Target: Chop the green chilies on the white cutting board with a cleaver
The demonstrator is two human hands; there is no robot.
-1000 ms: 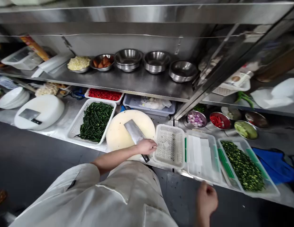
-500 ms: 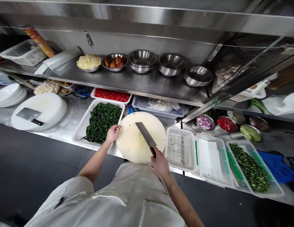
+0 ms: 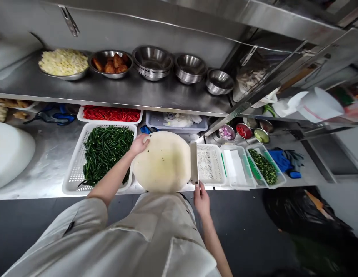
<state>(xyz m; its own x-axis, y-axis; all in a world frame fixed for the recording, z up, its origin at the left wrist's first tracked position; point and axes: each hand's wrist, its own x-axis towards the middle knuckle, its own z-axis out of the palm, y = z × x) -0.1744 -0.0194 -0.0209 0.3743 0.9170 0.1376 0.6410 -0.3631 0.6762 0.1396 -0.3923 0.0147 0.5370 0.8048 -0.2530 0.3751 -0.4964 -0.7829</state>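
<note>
A round, pale chopping board (image 3: 158,165) lies in front of me with a few dark specks on it. My left hand (image 3: 139,145) grips its upper left rim, fingers closed at the edge. On the opposite side, my right hand (image 3: 202,199) is wrapped around the handle of a cleaver (image 3: 194,163). The blade stands along the board's right edge, pointing away from me; whether it touches the board I cannot tell. Left of the board is a white basket (image 3: 70,175) heaped with long green chillies (image 3: 106,152). A white perforated basket (image 3: 210,163) sits just right of the cleaver.
Farther right are a clear tub (image 3: 238,169) with white sheets and a container of chopped green pieces (image 3: 263,165). Red chillies (image 3: 111,114) fill a tray behind. The steel shelf (image 3: 115,94) above holds stacked metal bowls (image 3: 152,63). Another thick board (image 3: 11,154) lies at left.
The cleaver has moved right, from above the board to its right edge. My left hand has shifted up along the rim and closed on it. The view has swung right.
</note>
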